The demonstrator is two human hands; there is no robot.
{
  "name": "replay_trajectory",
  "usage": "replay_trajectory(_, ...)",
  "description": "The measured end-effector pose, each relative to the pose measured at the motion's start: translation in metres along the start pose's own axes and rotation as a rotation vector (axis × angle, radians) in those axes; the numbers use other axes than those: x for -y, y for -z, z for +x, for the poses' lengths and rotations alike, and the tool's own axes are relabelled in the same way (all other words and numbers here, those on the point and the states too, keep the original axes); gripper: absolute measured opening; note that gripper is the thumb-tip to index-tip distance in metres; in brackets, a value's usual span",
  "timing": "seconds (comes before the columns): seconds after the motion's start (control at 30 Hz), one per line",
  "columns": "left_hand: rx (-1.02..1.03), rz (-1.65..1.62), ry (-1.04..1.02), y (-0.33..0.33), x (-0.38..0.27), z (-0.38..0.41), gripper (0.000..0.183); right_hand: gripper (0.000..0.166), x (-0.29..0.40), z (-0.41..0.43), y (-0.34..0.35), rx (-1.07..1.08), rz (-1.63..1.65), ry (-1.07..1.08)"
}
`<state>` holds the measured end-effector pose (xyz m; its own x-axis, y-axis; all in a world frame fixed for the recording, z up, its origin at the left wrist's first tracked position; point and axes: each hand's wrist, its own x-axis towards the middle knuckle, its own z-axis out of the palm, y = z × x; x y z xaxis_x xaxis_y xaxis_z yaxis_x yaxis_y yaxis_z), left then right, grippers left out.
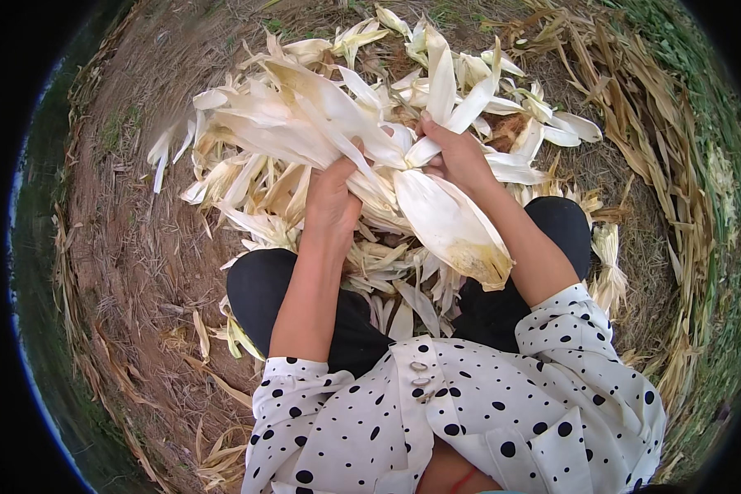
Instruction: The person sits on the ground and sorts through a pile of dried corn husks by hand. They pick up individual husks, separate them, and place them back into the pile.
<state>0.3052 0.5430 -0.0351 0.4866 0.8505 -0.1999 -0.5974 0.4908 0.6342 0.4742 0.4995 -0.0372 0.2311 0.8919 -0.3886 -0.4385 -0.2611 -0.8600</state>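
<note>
Pale corn husks [321, 117] are gathered between my two hands, over a heap of loose husks [222, 179]. My left hand [334, 191] closes around the base of the bunch, with broad husk leaves fanning out to the upper left. My right hand [457, 154] pinches narrow husk strips that cross at a knot-like spot [409, 164] between the hands. One wide husk leaf [454, 222] hangs from that spot towards my lap, its tip yellowed. The fingers' undersides are partly hidden by the husks.
My bent knees [259, 296] flank the heap. A tied husk bundle [607, 265] lies on the ground beyond my right knee. Dry corn leaves [648, 123] form a long bank at the right, with green plants behind. Straw-strewn soil [154, 247] lies at the left.
</note>
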Motion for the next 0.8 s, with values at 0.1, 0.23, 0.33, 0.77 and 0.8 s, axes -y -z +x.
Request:
replay_trajectory(0.1, 0.145, 0.174, -0.089, -0.009, -0.001, -0.008, 0.018, 0.036, -0.007, 0.004, -0.003, -0.027, -0.190, 0.029)
replay_trajectory(0.23, 0.294, 0.100, -0.054, -0.006, 0.006, -0.008, 0.012, 0.038, -0.016, 0.011, -0.003, -0.112, -0.204, 0.047)
replay_trajectory(0.33, 0.260, 0.018, 0.042, -0.019, 0.012, -0.016, 0.015, 0.038, -0.030, 0.032, 0.004, -0.272, -0.281, 0.165)
replay_trajectory(0.77, 0.032, -0.212, -0.068, 0.012, -0.020, -0.001, 0.032, 0.019, 0.030, 0.003, 0.029, -0.056, 0.116, 0.288)
replay_trajectory(0.8, -0.023, -0.127, -0.074, 0.015, -0.018, 0.000, 0.032, 0.020, 0.032, -0.002, 0.021, -0.029, 0.048, 0.312)
